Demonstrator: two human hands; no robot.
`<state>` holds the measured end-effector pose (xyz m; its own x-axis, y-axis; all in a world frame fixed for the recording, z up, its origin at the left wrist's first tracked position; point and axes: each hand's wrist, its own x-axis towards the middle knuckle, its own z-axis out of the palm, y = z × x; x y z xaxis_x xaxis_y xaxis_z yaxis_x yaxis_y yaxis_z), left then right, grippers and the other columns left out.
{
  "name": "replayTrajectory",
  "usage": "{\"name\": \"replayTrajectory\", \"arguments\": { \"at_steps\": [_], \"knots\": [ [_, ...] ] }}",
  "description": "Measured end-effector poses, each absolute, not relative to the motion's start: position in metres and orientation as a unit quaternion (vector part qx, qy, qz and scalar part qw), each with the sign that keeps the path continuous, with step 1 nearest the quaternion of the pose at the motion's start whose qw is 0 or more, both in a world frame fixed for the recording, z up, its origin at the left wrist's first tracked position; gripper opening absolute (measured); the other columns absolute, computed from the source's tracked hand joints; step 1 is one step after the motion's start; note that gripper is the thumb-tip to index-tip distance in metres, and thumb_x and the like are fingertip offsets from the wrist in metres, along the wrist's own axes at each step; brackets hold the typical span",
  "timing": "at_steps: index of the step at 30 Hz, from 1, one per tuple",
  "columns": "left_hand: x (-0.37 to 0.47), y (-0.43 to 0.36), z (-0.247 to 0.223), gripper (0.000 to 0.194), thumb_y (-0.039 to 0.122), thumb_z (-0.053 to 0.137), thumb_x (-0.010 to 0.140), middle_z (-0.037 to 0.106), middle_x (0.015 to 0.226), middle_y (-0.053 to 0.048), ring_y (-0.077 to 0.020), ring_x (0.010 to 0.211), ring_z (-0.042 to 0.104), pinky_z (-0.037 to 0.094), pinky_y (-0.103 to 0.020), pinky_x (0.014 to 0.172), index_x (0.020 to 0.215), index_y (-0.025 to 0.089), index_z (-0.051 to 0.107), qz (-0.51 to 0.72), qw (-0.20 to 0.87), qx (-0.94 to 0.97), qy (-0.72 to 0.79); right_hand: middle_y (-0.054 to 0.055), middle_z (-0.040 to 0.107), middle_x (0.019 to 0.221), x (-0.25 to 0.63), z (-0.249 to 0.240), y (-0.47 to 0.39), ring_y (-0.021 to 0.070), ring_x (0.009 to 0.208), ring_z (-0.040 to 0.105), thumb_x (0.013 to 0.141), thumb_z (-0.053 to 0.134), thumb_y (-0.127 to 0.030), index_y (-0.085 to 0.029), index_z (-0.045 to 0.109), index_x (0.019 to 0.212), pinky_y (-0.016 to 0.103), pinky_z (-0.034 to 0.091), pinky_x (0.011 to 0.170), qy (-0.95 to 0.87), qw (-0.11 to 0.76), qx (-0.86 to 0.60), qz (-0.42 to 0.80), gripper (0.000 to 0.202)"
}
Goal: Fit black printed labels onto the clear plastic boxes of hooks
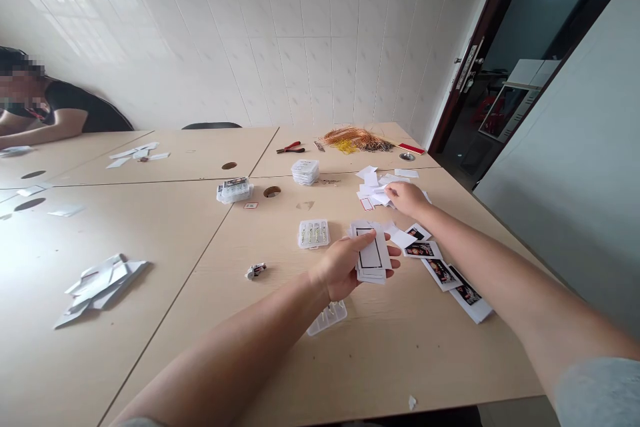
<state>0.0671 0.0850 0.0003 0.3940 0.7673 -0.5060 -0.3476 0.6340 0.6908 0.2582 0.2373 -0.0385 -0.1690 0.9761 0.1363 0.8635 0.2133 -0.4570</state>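
Observation:
My left hand (336,268) is closed round a small stack of white cards (374,255), the top one printed with a black rectangular outline. Its thumb presses on the top card, and the fingers show past the stack's right edge. Farther out, my right hand (407,199) reaches into a loose pile of white cards (369,179), thumb and fingers pinched on a white card there. A clear compartment box (327,319) lies partly hidden under my left wrist. Another compartment box (313,233) with small pieces inside sits just beyond the left hand.
Photo-printed cards (441,273) lie under my right forearm. Stacked clear boxes (305,172), more boxes (234,190), red-handled pliers (290,148) and a copper-coloured wire bundle (357,138) stand farther back. Paper packets (103,287) lie left. A person (65,103) sits at the far left.

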Motion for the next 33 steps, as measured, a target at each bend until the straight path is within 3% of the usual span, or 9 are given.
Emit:
{"name": "replayTrajectory", "arguments": {
  "at_steps": [6,12,16,18,20,24,28,31,33],
  "knots": [
    [0.067,0.086,-0.001,0.030,0.023,0.044,0.105,0.077,0.082,-0.013,-0.0202,0.069,0.074,0.058,-0.033,0.069,0.096,0.008,0.068,0.358,0.795,0.239,0.428,0.008,0.066,0.124,0.267,-0.027,0.231,0.0225,0.105,0.067,0.099,0.062,-0.037,-0.018,0.064,0.122,0.044,0.058,0.090,-0.682,0.319,-0.620,0.220,0.030],
    [0.065,0.090,-0.004,0.025,0.025,0.047,0.104,0.075,0.082,-0.011,-0.0188,0.070,0.072,0.059,-0.033,0.073,0.097,0.009,0.065,0.403,0.781,0.218,0.424,0.004,0.071,0.100,0.267,-0.004,0.179,0.0161,0.084,0.069,0.099,0.061,-0.041,-0.015,0.067,0.106,0.035,0.059,0.076,-0.652,0.363,-0.543,0.384,0.028],
    [0.066,0.092,-0.006,0.029,0.029,0.042,0.106,0.073,0.084,-0.010,-0.0176,0.067,0.069,0.057,-0.032,0.068,0.106,0.010,0.064,0.416,0.785,0.211,0.408,0.002,0.071,0.077,0.260,0.004,0.138,0.0143,0.067,0.066,0.081,0.074,-0.056,-0.017,0.070,0.085,0.031,0.056,0.066,-0.655,0.351,-0.488,0.458,0.040],
    [0.067,0.092,-0.006,0.031,0.029,0.040,0.106,0.072,0.087,-0.010,-0.0172,0.067,0.068,0.057,-0.033,0.068,0.110,0.011,0.064,0.412,0.789,0.210,0.404,0.002,0.071,0.074,0.253,0.002,0.125,0.0147,0.063,0.064,0.072,0.079,-0.056,-0.018,0.071,0.087,0.030,0.055,0.062,-0.655,0.350,-0.481,0.466,0.041],
    [0.067,0.090,-0.006,0.034,0.035,0.040,0.107,0.072,0.089,-0.010,-0.0179,0.070,0.068,0.058,-0.034,0.070,0.110,0.012,0.066,0.406,0.794,0.209,0.401,0.000,0.071,0.073,0.245,-0.004,0.117,0.0142,0.060,0.063,0.072,0.079,-0.048,-0.020,0.072,0.097,0.031,0.055,0.060,-0.657,0.352,-0.485,0.457,0.038],
    [0.067,0.086,-0.005,0.052,0.054,0.039,0.103,0.072,0.092,-0.012,-0.0211,0.076,0.071,0.059,-0.038,0.074,0.104,0.012,0.069,0.390,0.813,0.220,0.373,0.000,0.072,0.079,0.233,-0.015,0.105,0.0156,0.064,0.067,0.081,0.070,-0.036,-0.026,0.072,0.104,0.032,0.059,0.062,-0.670,0.352,-0.503,0.418,0.025],
    [0.067,0.085,-0.006,0.016,0.021,0.056,0.100,0.074,0.096,-0.013,-0.0231,0.082,0.074,0.058,-0.040,0.079,0.103,0.011,0.067,0.373,0.808,0.238,0.388,0.003,0.076,0.097,0.233,-0.015,0.109,0.0185,0.083,0.072,0.090,0.065,-0.033,-0.025,0.076,0.094,0.033,0.063,0.071,-0.702,0.320,-0.514,0.376,0.014],
    [0.067,0.086,-0.008,0.016,0.012,0.049,0.100,0.075,0.098,-0.015,-0.0234,0.083,0.075,0.058,-0.040,0.081,0.104,0.009,0.064,0.381,0.799,0.227,0.407,0.007,0.073,0.114,0.241,-0.013,0.137,0.0206,0.103,0.070,0.096,0.065,-0.032,-0.018,0.071,0.107,0.042,0.058,0.092,-0.717,0.294,-0.549,0.314,0.019],
    [0.067,0.087,-0.009,0.017,0.012,0.048,0.100,0.075,0.097,-0.014,-0.0223,0.081,0.076,0.058,-0.037,0.079,0.104,0.009,0.064,0.387,0.792,0.223,0.416,0.009,0.067,0.127,0.247,-0.014,0.164,0.0226,0.111,0.066,0.098,0.063,-0.034,-0.019,0.067,0.117,0.046,0.055,0.097,-0.711,0.270,-0.594,0.262,0.025]
  ]
}}
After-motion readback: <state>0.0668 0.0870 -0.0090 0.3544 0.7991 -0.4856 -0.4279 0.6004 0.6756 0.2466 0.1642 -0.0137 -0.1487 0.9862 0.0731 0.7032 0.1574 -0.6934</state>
